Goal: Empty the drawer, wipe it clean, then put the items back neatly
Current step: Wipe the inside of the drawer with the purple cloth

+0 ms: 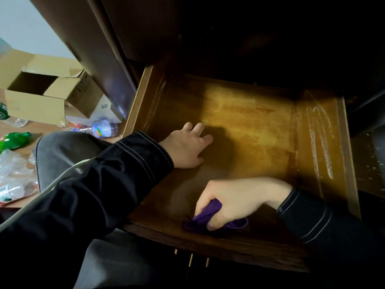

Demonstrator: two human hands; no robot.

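The wooden drawer (256,126) is pulled out and its brown bottom lies bare, with streaks along the right wall. My left hand (187,146) rests flat on the drawer bottom near the left wall, fingers spread. My right hand (235,200) grips a bunched purple cloth (205,219) and presses it against the bottom at the drawer's front edge. Both arms wear black sleeves with white stitching.
An open cardboard box (41,92) sits on the floor at left. Around it lie a green bottle (15,138), a small clear bottle (104,128) and crumpled plastic wrappers (14,174). A dark cabinet body (187,28) overhangs the drawer's back. A white cable (52,184) crosses my left sleeve.
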